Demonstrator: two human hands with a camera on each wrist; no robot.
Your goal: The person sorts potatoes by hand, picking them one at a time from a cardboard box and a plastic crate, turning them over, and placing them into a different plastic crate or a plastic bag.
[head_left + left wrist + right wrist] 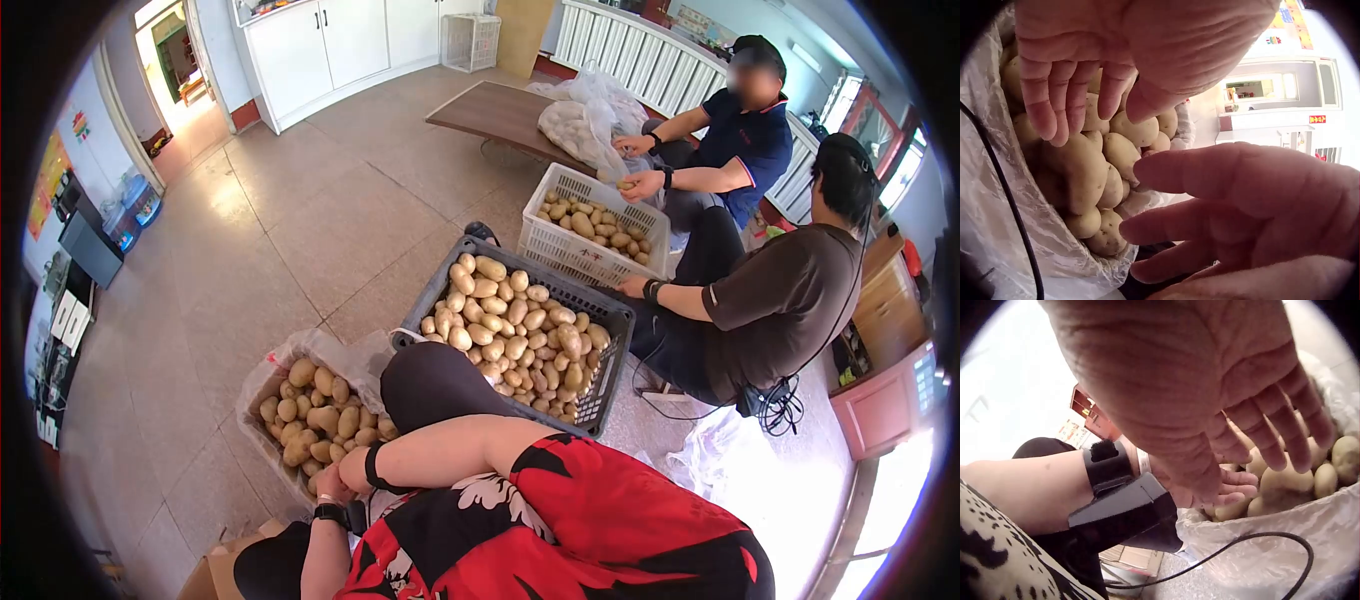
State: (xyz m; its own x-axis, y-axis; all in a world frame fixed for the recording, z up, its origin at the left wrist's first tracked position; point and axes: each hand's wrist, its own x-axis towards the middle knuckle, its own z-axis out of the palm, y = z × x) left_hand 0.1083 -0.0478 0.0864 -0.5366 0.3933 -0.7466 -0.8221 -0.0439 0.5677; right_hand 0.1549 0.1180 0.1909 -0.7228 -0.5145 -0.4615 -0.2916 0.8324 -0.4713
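Observation:
Over the plastic-lined container [262,372] of potatoes [325,410], both hands are close together. In the left wrist view my left hand [1116,50] comes in from the top, fingers loosely extended over the potatoes [1079,169]. My right hand [1241,200] is below it, fingers spread and pointing toward the pile. In the right wrist view the right hand [1210,387] hangs with straight fingers at the potatoes [1288,481], and the left hand [1197,487] is beyond it, palm showing. Neither hand holds a potato. In the head view, the forearms partly hide the hands.
A black crate [620,345] full of potatoes stands beside the lined container. Beyond it, one person sits by a white crate [545,232] of potatoes and another holds a potato [626,185]. A bag [570,130] lies on a low table [480,115]. A cable [1266,535] loops near the container.

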